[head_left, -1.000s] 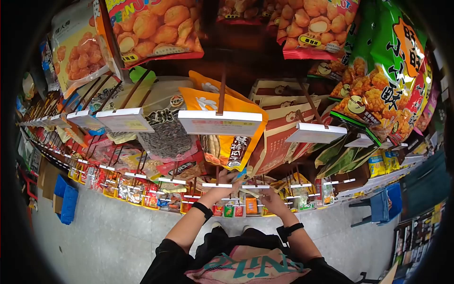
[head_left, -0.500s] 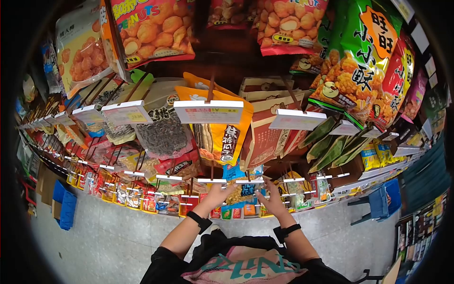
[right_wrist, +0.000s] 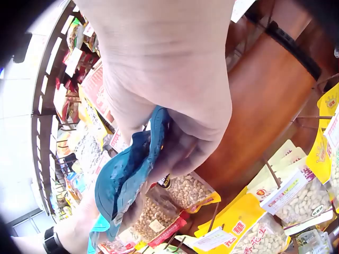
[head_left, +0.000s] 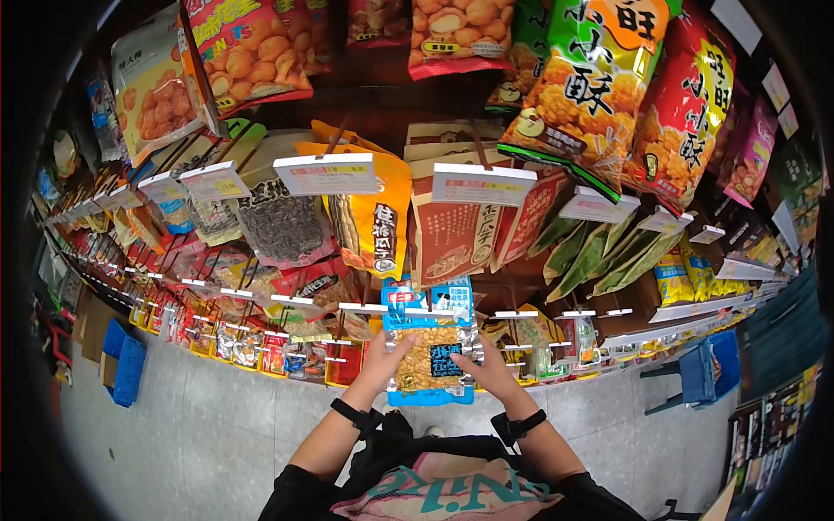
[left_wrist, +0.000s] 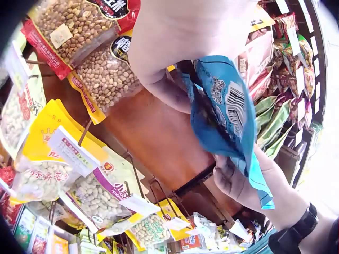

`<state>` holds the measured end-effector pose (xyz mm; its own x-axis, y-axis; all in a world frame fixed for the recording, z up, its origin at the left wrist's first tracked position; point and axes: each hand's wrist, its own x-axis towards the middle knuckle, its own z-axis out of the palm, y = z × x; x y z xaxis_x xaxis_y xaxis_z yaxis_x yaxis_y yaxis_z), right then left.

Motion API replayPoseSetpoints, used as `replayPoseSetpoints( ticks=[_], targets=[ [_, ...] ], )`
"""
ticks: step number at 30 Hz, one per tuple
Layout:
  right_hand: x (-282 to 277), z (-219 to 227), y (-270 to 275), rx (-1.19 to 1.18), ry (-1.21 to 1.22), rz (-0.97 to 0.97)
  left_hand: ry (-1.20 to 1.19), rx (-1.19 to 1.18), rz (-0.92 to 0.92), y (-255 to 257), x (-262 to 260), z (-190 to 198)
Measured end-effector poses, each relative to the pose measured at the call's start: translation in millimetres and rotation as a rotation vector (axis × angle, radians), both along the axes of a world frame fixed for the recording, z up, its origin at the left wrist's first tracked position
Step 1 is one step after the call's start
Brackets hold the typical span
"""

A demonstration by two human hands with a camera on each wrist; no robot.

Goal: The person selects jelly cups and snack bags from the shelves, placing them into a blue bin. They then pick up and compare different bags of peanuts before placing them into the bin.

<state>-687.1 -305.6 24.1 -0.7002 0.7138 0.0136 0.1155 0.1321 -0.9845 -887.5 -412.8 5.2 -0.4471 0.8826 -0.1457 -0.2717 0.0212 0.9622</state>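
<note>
Between the two hands, low on the display wall, hangs a blue snack packet [head_left: 428, 347] with a clear window showing yellowish kernels and a dark label. Fingers [head_left: 401, 346] of the left hand [head_left: 383, 363] curl round the packet's left edge, and those of the right hand [head_left: 489, 369] curl round its right edge, so both hands grip it; its top reaches the white price strips [head_left: 408, 310] of the rail. From the left wrist view the left hand [left_wrist: 175, 47] pinches the packet [left_wrist: 222, 121] near its top, the barcode side turned to the camera, while the right hand [left_wrist: 238, 180] holds it lower down. The right wrist view shows the right hand [right_wrist: 169, 106] folded over the blue edge [right_wrist: 127, 174], with a wrist strap [right_wrist: 50, 241] at the lower left. Both forearms rise side by side from the body, wrists banded in black, palms turned inward toward each other.

Around them hang an orange seed bag [head_left: 369, 217], a red-brown bag [head_left: 452, 230] and a green snack bag [head_left: 591, 78] above. The wrist views are filled mostly by skin, so fingertip placement is hard to read there. The peg that carries the packet is hidden behind price strips. Printing on the packet is too small to read. A blue crate [head_left: 122, 369] sits on the floor at left.
</note>
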Motion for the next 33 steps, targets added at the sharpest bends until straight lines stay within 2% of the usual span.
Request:
replayPoseSetpoints(
  ticks=[1,3,5,7,8,10,11,14,15,19,21,23,25,29,30,33],
  targets=[
    [1.9,-0.7,-1.6,-0.064,0.034,0.026,0.023,0.082,0.06,-1.6,3.3,-7.6],
    [6.2,-1.5,-5.7,-0.04,0.008,0.032,0.078,0.124,0.082,-3.5,6.2,-21.3],
    [9.7,4.2,-12.8,-0.133,-0.071,0.057,0.132,0.163,0.106,-8.5,13.3,-30.3],
    [12.8,-0.1,-18.2,-0.165,-0.019,0.083,0.133,0.209,0.304,-13.3,29.1,-14.6],
    [14.6,-1.7,-20.5,-0.191,0.033,0.098,0.136,0.205,0.31,-16.7,32.0,-8.0],
    [18.0,1.8,-24.5,-0.204,0.059,0.106,-0.023,0.13,0.291,-19.8,36.8,2.0],
    [20.4,3.0,-26.0,-0.215,0.083,0.108,-0.021,0.129,0.296,-20.3,36.7,1.8],
    [29.1,-3.8,-25.0,-0.163,0.013,0.133,-0.054,0.078,0.125,-23.9,29.8,-11.7],
    [31.8,-6.4,-24.9,-0.129,-0.039,0.136,-0.05,0.08,0.127,-25.8,33.3,-5.6],
    [39.0,-15.5,-31.2,-0.062,0.0,0.172,0.075,0.024,0.153,-34.8,45.7,7.7],
    [43.0,-18.5,-35.2,-0.166,0.037,0.192,0.09,0.013,0.169,-40.4,51.2,6.6],
    [46.5,-19.0,-36.7,-0.1,0.028,0.184,0.022,-0.001,0.181,-45.4,56.2,3.0],
    [51.9,-26.4,-34.7,-0.211,-0.088,0.307,-0.033,-0.018,0.169,-51.5,59.2,-7.8],
    [64.8,-29.5,-33.7,-0.334,-0.309,0.414,-0.142,-0.07,0.108,-62.5,71.8,-15.1],
    [66.5,-9.0,-39.2,-0.276,-0.345,0.374,-0.106,-0.071,0.109,-62.9,75.7,-14.9],
    [72.5,-18.3,-44.8,-0.42,-0.206,0.336,-0.083,-0.117,0.063,-65.2,84.5,-12.2]
  ],
)
